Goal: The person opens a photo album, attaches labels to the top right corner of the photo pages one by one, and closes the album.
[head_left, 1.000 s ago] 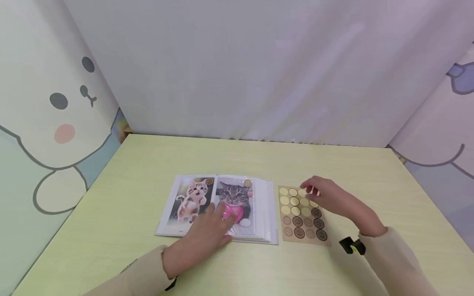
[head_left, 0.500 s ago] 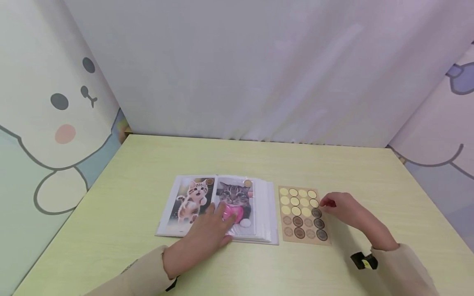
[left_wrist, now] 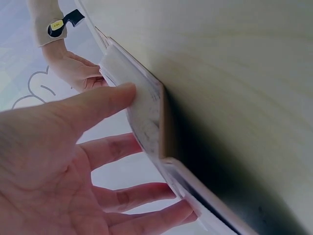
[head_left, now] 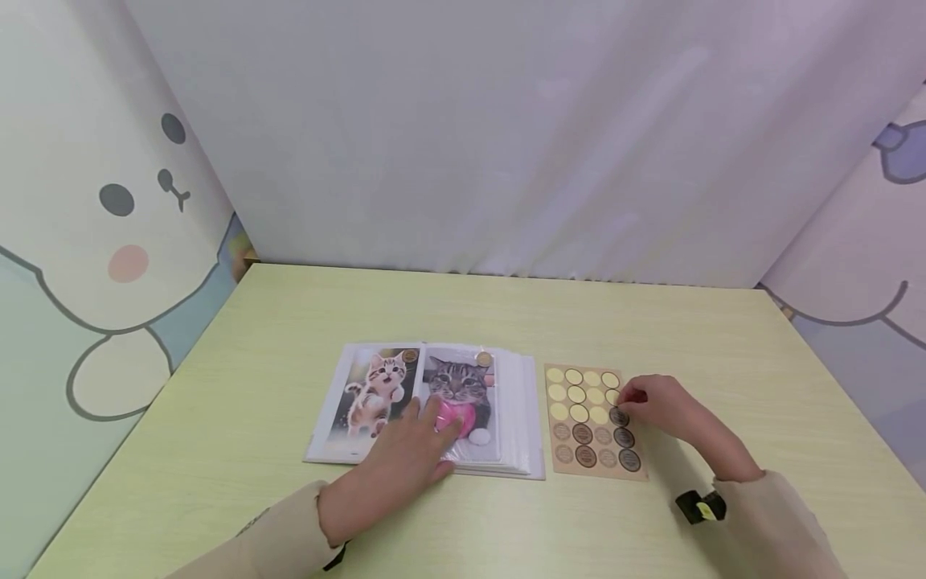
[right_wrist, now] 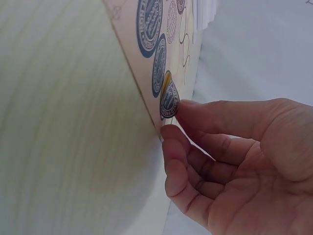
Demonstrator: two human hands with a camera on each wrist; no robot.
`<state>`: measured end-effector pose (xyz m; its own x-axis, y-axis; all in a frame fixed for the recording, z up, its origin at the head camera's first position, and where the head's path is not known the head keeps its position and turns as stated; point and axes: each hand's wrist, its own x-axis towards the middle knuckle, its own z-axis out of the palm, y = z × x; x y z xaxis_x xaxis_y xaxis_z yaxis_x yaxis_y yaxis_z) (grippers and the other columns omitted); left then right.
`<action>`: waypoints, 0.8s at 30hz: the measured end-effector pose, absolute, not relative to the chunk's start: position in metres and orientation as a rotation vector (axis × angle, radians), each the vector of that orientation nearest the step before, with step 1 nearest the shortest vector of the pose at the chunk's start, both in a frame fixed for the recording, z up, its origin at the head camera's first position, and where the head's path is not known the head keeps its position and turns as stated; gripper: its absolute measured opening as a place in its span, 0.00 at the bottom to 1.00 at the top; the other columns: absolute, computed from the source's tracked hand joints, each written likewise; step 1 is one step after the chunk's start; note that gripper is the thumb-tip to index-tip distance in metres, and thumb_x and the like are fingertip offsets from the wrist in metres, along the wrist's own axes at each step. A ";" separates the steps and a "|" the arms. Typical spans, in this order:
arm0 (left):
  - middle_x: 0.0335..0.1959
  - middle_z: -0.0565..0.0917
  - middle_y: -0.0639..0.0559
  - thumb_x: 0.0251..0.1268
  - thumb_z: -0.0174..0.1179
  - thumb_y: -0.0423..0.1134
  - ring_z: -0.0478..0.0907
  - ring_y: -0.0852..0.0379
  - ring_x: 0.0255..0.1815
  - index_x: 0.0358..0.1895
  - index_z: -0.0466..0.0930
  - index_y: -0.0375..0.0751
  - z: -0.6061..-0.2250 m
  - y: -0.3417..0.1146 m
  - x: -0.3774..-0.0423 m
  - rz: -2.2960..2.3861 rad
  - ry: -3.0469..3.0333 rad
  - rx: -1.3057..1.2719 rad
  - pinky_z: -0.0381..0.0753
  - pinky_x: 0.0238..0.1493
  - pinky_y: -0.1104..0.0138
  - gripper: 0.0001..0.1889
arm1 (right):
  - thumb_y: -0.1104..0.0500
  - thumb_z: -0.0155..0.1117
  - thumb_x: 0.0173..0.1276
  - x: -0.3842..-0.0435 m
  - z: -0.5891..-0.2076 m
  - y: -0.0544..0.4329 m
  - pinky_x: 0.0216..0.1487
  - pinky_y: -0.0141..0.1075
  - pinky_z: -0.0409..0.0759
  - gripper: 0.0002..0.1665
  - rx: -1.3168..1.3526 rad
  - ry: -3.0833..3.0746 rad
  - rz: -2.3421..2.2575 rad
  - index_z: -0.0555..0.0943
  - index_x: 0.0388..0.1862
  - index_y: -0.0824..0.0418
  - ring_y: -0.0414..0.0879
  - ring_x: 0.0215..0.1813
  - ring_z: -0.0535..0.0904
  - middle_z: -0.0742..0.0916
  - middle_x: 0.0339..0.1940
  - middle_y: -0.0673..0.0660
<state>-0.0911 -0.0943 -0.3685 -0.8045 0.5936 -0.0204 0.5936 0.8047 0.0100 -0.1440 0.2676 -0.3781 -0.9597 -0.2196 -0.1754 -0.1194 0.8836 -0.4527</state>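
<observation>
Left hand: spread, resting on open white photo album, lower centre.
Right hand: I'm pinching a round black sticker, lower right.

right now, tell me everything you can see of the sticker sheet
The sticker sheet is tan, rectangular and paper-like, lying on the pale table just right of the open album. It has five rows of four circles: eleven plain yellow, some dark-rimmed, toward the far end; nine printed in pale, brown or black. The right hand pinches a black sticker at its right edge, which looks partly lifted.
</observation>
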 end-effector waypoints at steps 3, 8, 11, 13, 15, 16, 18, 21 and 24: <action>0.60 0.71 0.34 0.58 0.60 0.53 0.71 0.33 0.57 0.60 0.72 0.48 -0.369 -0.094 -0.091 0.001 2.977 0.987 0.82 0.41 0.50 0.28 | 0.64 0.63 0.60 -0.145 -0.379 0.267 0.30 0.34 0.70 0.03 -0.263 2.827 -0.659 0.80 0.28 0.63 0.42 0.29 0.70 0.80 0.25 0.51; 0.59 0.71 0.34 0.57 0.61 0.54 0.72 0.33 0.55 0.59 0.73 0.47 -0.369 -0.094 -0.091 -0.018 2.997 1.011 0.82 0.40 0.51 0.27 | 0.65 0.61 0.61 -0.145 -0.379 0.267 0.28 0.33 0.69 0.03 -0.270 2.797 -0.672 0.78 0.28 0.64 0.43 0.28 0.69 0.79 0.25 0.51; 0.59 0.72 0.35 0.57 0.61 0.54 0.73 0.34 0.55 0.59 0.73 0.47 -0.370 -0.094 -0.091 -0.030 3.002 1.020 0.83 0.38 0.52 0.27 | 0.66 0.60 0.62 -0.145 -0.380 0.267 0.28 0.33 0.69 0.02 -0.272 2.782 -0.671 0.78 0.29 0.64 0.43 0.28 0.69 0.78 0.24 0.51; 0.59 0.72 0.35 0.56 0.61 0.54 0.73 0.34 0.54 0.59 0.73 0.47 -0.370 -0.095 -0.091 -0.036 3.008 1.027 0.83 0.37 0.53 0.27 | 0.67 0.60 0.62 -0.145 -0.380 0.267 0.28 0.33 0.69 0.02 -0.285 2.781 -0.667 0.77 0.29 0.64 0.43 0.28 0.69 0.78 0.24 0.51; 0.58 0.72 0.35 0.56 0.61 0.54 0.73 0.35 0.54 0.58 0.74 0.48 -0.370 -0.095 -0.091 -0.045 3.017 1.033 0.83 0.35 0.54 0.27 | 0.67 0.60 0.62 -0.144 -0.380 0.266 0.28 0.32 0.69 0.03 -0.310 2.784 -0.664 0.77 0.29 0.64 0.42 0.28 0.69 0.78 0.24 0.52; 0.58 0.72 0.35 0.56 0.61 0.54 0.73 0.35 0.54 0.58 0.74 0.48 -0.370 -0.095 -0.091 -0.046 3.019 1.032 0.83 0.34 0.53 0.27 | 0.68 0.60 0.62 -0.144 -0.380 0.267 0.27 0.32 0.68 0.03 -0.327 2.787 -0.664 0.77 0.29 0.64 0.42 0.28 0.69 0.78 0.24 0.52; 0.58 0.72 0.35 0.56 0.61 0.54 0.73 0.35 0.54 0.58 0.74 0.48 -0.370 -0.095 -0.091 -0.049 3.021 1.030 0.83 0.34 0.53 0.27 | 0.68 0.59 0.62 -0.144 -0.379 0.267 0.27 0.31 0.68 0.03 -0.348 2.790 -0.662 0.76 0.29 0.64 0.42 0.27 0.68 0.78 0.24 0.52; 0.58 0.72 0.35 0.56 0.61 0.54 0.73 0.35 0.54 0.58 0.74 0.48 -0.370 -0.095 -0.090 -0.041 3.017 1.024 0.83 0.34 0.51 0.27 | 0.68 0.58 0.62 -0.144 -0.378 0.266 0.27 0.31 0.68 0.03 -0.371 2.792 -0.655 0.76 0.29 0.64 0.41 0.27 0.68 0.78 0.24 0.52; 0.58 0.72 0.35 0.56 0.61 0.54 0.73 0.35 0.54 0.58 0.73 0.48 -0.369 -0.095 -0.090 -0.034 3.016 1.022 0.83 0.34 0.51 0.27 | 0.69 0.58 0.63 -0.144 -0.378 0.266 0.27 0.31 0.68 0.03 -0.392 2.792 -0.644 0.76 0.29 0.65 0.42 0.27 0.68 0.78 0.24 0.52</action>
